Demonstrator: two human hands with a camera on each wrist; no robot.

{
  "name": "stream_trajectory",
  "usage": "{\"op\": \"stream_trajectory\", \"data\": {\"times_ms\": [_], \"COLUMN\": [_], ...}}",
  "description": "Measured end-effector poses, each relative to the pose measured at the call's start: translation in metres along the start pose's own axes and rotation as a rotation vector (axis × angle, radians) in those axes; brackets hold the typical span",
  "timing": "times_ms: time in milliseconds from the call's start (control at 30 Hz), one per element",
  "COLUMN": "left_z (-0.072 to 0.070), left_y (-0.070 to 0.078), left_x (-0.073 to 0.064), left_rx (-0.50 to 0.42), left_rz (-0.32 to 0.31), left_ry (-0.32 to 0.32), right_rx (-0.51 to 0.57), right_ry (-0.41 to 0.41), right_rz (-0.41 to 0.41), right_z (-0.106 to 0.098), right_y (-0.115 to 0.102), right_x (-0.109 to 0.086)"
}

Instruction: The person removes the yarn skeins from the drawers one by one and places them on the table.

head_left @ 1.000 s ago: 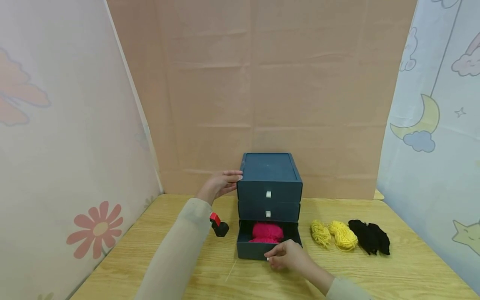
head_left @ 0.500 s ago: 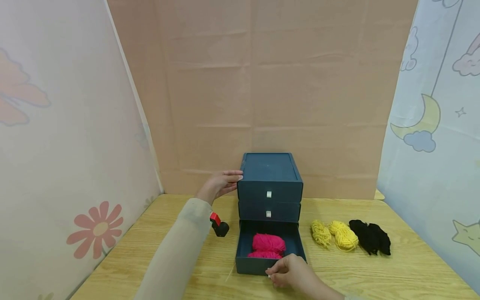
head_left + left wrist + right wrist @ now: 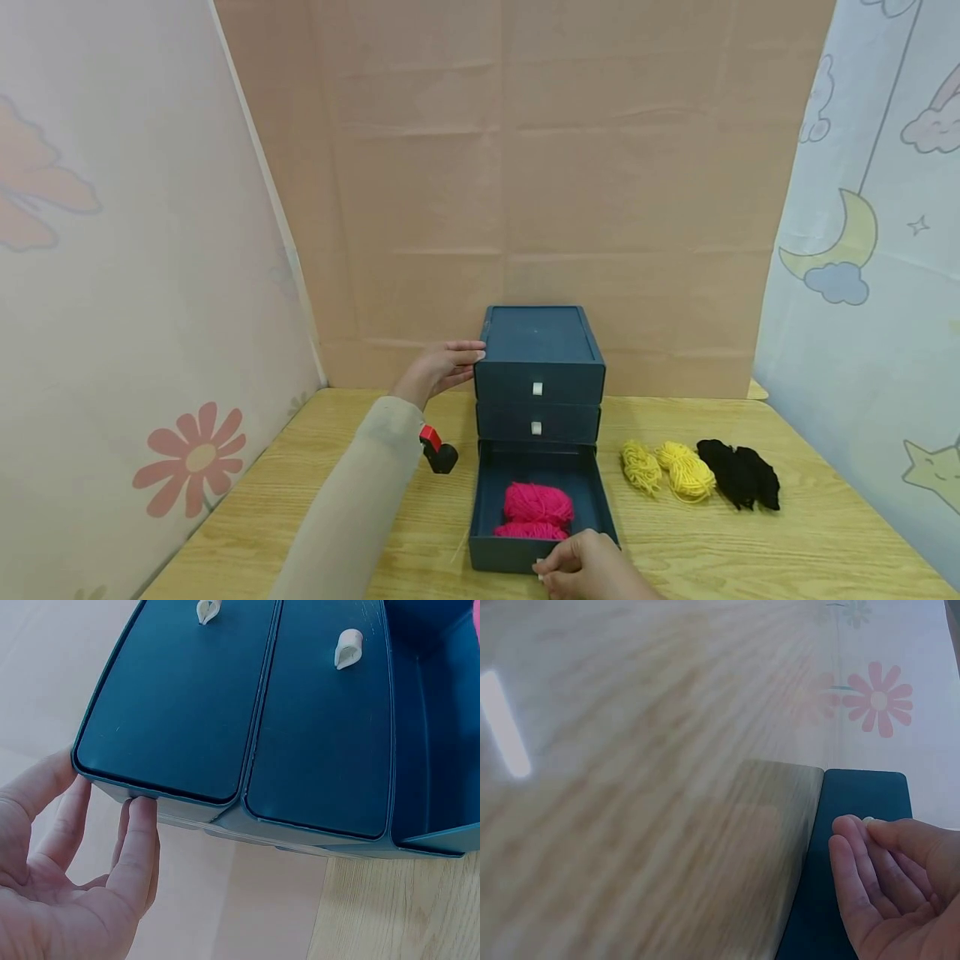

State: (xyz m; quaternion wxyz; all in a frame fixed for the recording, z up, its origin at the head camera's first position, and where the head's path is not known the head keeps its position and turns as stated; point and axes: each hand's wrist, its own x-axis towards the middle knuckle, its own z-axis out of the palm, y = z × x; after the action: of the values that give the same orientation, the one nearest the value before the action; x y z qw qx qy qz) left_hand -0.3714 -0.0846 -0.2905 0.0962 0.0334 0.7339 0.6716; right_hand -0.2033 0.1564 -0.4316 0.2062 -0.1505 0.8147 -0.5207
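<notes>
With my right hand (image 3: 588,567), at the bottom of the head view just right of centre, I pinch the small white tab (image 3: 539,569) on the front of the bottom drawer (image 3: 498,553). My thumb and forefinger are closed on it; in the right wrist view a pale bit of it shows between their tips at the lower right, and my other fingers are bent.

My left hand (image 3: 442,365) is spread and grips nothing. Its fingertips touch the left side of the blue cabinet (image 3: 536,333), near the top front edge, slightly below the middle of the head view.

The bottom drawer stands open, at the lower centre, while the top drawer (image 3: 506,384) and the middle drawer (image 3: 502,422) sit closed above it. Pink yarn (image 3: 537,503) lies inside, towards the front.

On the wooden table (image 3: 675,542), right of the cabinet, two yellow yarn bundles (image 3: 686,472) lie beside black yarn (image 3: 738,475). A red and black object (image 3: 439,455) shows beside my left sleeve (image 3: 348,500). A brown sheet (image 3: 525,167) fills the upper middle behind the cabinet.
</notes>
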Motion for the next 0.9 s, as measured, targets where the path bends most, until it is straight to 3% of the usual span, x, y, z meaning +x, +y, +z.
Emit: {"op": "stream_trajectory", "data": {"times_ms": [367,667,767,900], "left_z": [0.000,0.000,0.000,0.000], "left_y": [0.001,0.001,0.001,0.000], "left_x": [-0.003,-0.002,-0.002,-0.003], "left_rx": [0.009,-0.015,-0.027,-0.023], "left_rz": [0.003,-0.011,-0.018,-0.013], "left_ry": [0.005,0.004,0.011,0.015], "right_rx": [-0.008,0.070,0.047,0.068], "right_ry": [0.004,-0.097,-0.134,-0.125], "right_rz": [-0.009,0.001,-0.057,-0.157], "right_z": [0.003,-0.006,-0.018,-0.032], "right_y": [0.000,-0.022,-0.035,-0.050], "right_x": [-0.002,-0.023,-0.026,-0.028]}}
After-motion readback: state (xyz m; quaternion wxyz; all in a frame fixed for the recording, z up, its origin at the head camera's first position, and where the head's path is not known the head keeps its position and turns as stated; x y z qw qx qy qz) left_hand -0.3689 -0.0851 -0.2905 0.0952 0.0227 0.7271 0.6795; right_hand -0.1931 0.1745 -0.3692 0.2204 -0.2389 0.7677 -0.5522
